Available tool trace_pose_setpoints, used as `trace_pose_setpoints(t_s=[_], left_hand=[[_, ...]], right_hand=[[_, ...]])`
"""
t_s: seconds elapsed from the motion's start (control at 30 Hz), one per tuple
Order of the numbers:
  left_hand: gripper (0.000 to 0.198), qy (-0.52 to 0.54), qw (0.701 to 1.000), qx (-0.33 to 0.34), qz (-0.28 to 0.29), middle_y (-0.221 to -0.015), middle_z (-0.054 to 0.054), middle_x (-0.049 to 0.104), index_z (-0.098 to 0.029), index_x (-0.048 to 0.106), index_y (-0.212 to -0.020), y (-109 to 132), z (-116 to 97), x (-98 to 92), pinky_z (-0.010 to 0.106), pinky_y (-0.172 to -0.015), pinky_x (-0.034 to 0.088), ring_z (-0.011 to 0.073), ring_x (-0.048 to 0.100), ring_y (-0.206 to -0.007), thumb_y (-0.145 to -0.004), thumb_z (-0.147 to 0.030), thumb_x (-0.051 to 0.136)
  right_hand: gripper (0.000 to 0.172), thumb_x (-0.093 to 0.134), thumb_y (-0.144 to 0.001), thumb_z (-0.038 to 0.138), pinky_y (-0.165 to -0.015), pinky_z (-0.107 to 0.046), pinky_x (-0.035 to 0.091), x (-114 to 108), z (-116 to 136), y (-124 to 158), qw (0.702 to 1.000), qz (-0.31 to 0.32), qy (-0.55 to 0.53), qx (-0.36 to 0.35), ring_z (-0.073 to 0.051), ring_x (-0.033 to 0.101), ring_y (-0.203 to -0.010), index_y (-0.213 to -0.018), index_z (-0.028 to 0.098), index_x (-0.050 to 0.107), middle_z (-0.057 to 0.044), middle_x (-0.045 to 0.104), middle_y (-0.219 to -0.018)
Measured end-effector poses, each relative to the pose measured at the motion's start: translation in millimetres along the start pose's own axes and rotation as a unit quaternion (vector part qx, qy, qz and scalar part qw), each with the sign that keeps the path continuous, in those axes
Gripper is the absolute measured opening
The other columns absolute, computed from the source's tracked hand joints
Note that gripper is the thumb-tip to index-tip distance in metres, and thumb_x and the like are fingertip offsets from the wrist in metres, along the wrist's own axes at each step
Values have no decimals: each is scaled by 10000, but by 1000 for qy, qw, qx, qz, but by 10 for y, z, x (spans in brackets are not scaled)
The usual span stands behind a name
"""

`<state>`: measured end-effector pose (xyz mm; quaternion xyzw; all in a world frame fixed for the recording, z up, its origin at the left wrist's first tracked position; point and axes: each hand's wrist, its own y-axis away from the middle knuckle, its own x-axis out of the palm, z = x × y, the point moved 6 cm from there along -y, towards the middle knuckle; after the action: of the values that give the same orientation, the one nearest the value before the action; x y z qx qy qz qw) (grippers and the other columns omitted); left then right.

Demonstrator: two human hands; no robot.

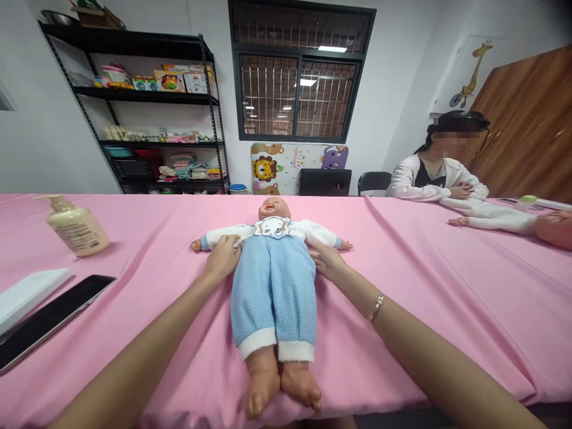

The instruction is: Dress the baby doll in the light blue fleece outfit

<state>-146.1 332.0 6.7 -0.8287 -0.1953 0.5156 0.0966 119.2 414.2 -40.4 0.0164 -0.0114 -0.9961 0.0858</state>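
A baby doll (273,286) lies on its back on the pink-covered table, feet towards me and arms spread out. It wears light blue fleece trousers with white cuffs and a white top bearing an elephant face (272,227). At the doll's side on the left, my left hand (224,257) has its fingers bent and closed on the outfit near the waist. My right hand (329,261) grips the outfit at the opposite side, its fingertips partly hidden by the cloth. A bracelet circles my right wrist.
On the left of the pink cloth (402,310) stand a pump bottle (78,226), a black phone (58,316) and a white flat box (31,295). At right a seated person (440,161) rests their arms by another doll (496,217). A stocked shelf (143,95) stands behind.
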Motion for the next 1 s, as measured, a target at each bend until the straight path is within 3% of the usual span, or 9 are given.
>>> trace_pose_setpoints(t_s=[0.13,0.3,0.43,0.53,0.6,0.7,0.83,0.93,1.0], left_hand=[[323,163,984,-53,39,-911,87,627,-144,539,-905,103,-68,63,355,-781,437,246,578,-879,-853,-431,399],[301,296,952,-76,17,-915,83,621,-135,524,-913,123,-17,142,316,-749,450,219,578,-876,-780,-404,500],[382,373,921,-109,23,-845,76,608,-135,498,-926,145,35,189,228,-508,414,142,555,-628,-761,-479,516],[444,393,913,-110,19,-812,64,601,-140,493,-903,147,31,197,209,-459,377,117,523,-559,-728,-546,535],[467,403,910,-99,15,-791,54,595,-138,498,-894,138,19,207,215,-476,386,121,527,-574,-706,-562,549],[469,406,910,-85,6,-754,43,584,-131,514,-874,127,9,220,227,-524,407,134,539,-623,-689,-559,563],[414,411,906,-106,2,-766,39,580,-138,499,-890,138,31,222,206,-458,384,108,513,-558,-721,-511,559],[348,437,890,-131,26,-691,-3,526,-162,459,-877,156,37,233,162,-351,270,67,416,-430,-760,-482,532],[312,441,888,-130,31,-647,-24,491,-167,451,-856,161,28,222,151,-341,248,62,400,-417,-767,-456,529]], right_hand=[[433,615,-683,553,-539,-229,371,130,49,160,990,133,29,-39,-104,454,-576,-709,133,513,-8,510,-639],[197,592,-677,240,-644,-260,390,-168,279,-7,981,-70,137,-115,-134,477,-671,-778,154,446,1,486,-720],[317,607,-712,267,-827,-335,388,-16,718,606,918,-135,243,-283,-214,469,-971,-965,154,452,-99,516,-1020],[195,582,-797,341,-722,-283,392,423,832,1324,883,115,294,-348,-162,489,-795,-841,179,483,-37,543,-851],[240,625,-779,373,-687,-279,372,628,774,1739,815,236,371,-377,-164,468,-771,-814,173,496,-30,538,-818],[190,531,-856,326,-686,-305,340,717,668,1988,738,232,477,-417,-175,439,-747,-782,154,497,-44,534,-790],[197,388,-924,228,-685,-286,335,787,599,2104,694,282,502,-433,-157,432,-724,-773,150,488,-37,541,-795],[181,402,-917,212,-671,-267,340,798,620,2193,678,341,506,-410,-147,432,-710,-765,152,481,-32,546,-800],[187,419,-913,228,-672,-260,342,768,669,2172,698,352,493,-382,-141,437,-703,-758,151,490,-28,548,-784]])
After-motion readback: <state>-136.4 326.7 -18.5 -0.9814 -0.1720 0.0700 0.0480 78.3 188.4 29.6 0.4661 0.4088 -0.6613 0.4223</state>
